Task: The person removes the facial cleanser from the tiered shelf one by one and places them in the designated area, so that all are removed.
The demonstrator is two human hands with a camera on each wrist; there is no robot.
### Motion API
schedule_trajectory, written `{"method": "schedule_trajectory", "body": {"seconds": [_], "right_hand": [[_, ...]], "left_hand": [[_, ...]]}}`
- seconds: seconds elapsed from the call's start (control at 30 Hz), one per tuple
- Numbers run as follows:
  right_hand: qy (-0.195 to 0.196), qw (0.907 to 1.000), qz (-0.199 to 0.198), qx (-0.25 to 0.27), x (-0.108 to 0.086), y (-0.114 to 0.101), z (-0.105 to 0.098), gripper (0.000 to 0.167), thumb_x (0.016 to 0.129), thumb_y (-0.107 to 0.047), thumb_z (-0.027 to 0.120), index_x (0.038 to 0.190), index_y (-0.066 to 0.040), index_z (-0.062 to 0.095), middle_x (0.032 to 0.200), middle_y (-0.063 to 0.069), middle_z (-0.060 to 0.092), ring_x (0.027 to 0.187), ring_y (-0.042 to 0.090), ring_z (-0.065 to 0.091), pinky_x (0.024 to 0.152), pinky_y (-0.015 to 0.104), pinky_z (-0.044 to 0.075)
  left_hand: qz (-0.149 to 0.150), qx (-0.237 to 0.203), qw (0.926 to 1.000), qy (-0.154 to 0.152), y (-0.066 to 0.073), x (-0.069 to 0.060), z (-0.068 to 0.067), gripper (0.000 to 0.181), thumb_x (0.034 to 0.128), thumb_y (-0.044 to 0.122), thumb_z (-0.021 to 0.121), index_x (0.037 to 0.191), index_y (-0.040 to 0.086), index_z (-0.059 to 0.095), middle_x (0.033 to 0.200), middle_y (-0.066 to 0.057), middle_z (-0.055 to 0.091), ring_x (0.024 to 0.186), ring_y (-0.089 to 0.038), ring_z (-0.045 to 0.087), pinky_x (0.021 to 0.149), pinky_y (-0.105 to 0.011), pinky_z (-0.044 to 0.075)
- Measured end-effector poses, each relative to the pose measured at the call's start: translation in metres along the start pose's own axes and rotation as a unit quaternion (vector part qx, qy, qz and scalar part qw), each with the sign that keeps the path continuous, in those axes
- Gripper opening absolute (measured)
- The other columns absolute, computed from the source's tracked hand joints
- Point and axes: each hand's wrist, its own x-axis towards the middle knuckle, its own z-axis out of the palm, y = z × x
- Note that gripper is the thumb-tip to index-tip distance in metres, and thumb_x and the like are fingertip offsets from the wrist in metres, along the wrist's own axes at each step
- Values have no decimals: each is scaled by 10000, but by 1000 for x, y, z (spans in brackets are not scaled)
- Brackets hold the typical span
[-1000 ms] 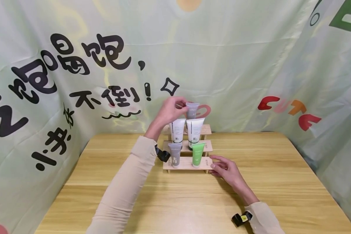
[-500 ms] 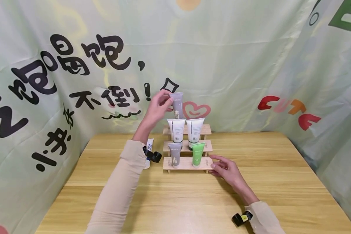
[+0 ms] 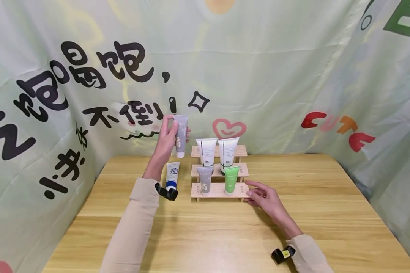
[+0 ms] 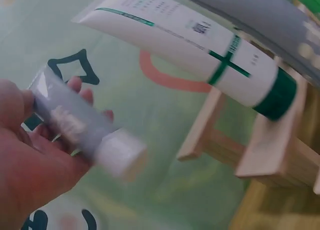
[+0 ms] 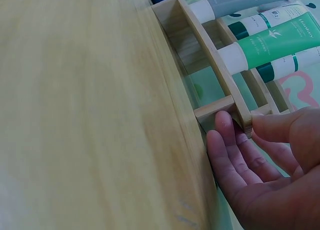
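Well, the left hand (image 3: pixel 166 141) pinches a gray tube (image 3: pixel 182 132) between thumb and fingers, right hand (image 3: pixel 267 200) gripping a rack (image 3: pixel 217 188).

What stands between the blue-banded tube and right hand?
In the head view, the wooden stand, bearing two white tubes, a gray tube and a green tube.

Held grey tube (image 3: pixel 182 132) hangs cap-down beside 3-tier rack (image 3: pixel 219 189).

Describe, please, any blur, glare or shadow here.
Head: soft shadow beside the left sleeve, pale glare on the table. Left wrist: the gray tube in the left hand is blurred, most at its cap. Right wrist: dimmer than the head view, green tube fairly sharp.
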Motion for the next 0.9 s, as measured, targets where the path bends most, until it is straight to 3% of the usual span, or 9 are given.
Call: {"method": "schedule_trajectory", "body": {"seconds": [0.2, 0.33, 0.47, 0.53, 0.7, 0.8, 0.9], "right_hand": [[-46, 10000, -40, 28, 1, 1, -1, 464, 1022, -6, 600, 1467, 64, 489, 1236, 321, 651, 990, 373, 721, 873, 370, 598], [-42, 10000, -47, 45, 0, 1, 0, 465, 1020, -3, 602, 1465, 67, 489, 1238, 325, 648, 990, 381, 719, 870, 373, 599], [-26, 10000, 7, 78, -1, 1, 0, 468, 1021, -8, 601, 1468, 66, 485, 1235, 317, 652, 993, 379, 717, 873, 376, 598], [-18, 9999, 37, 95, -1, 1, -1, 469, 1023, -11, 600, 1471, 63, 484, 1234, 312, 654, 995, 373, 717, 877, 375, 596], [-11, 9999, 61, 97, -1, 2, -1, 467, 1026, -22, 601, 1473, 54, 487, 1229, 304, 658, 994, 351, 719, 879, 366, 595], [7, 10000, 67, 64, 0, 3, -1, 463, 1026, -25, 602, 1470, 49, 493, 1231, 304, 658, 992, 347, 720, 877, 362, 596], [14, 10000, 57, 52, 1, 3, -1, 461, 1026, -24, 602, 1468, 48, 496, 1229, 302, 660, 990, 348, 721, 876, 361, 596]], "left_hand": [[-340, 193, 9988, 300, -11, -20, -8, 231, 1130, 311, 320, 1315, 182, 372, 968, -201, 622, 723, -185, 633, 632, -300, 569], [-712, 152, 9962, 476, -15, -34, -12, 242, 1101, 162, 317, 1341, 154, 294, 1040, -260, 556, 710, -182, 614, 609, -275, 548], [-1048, 68, 9934, 463, -18, -49, -16, 481, 930, -34, 333, 1365, 123, 203, 1223, -275, 485, 815, -254, 609, 661, -308, 565], [-1125, 65, 9929, 387, -20, -57, -19, 565, 887, -85, 329, 1399, 98, 176, 1324, -277, 446, 903, -289, 606, 731, -322, 577], [-1174, -33, 9924, 356, -28, -76, -26, 549, 1013, -59, 385, 1521, 53, 210, 1471, -247, 416, 1102, -339, 625, 946, -430, 562], [-1117, -186, 9920, 552, -34, -85, -28, 504, 1060, -17, 451, 1542, 18, 308, 1473, -207, 459, 1184, -372, 625, 978, -423, 550], [-1060, -381, 9904, 801, -40, -92, -28, 476, 1041, -37, 507, 1506, -6, 410, 1440, -199, 498, 1214, -429, 612, 949, -443, 568]]}}
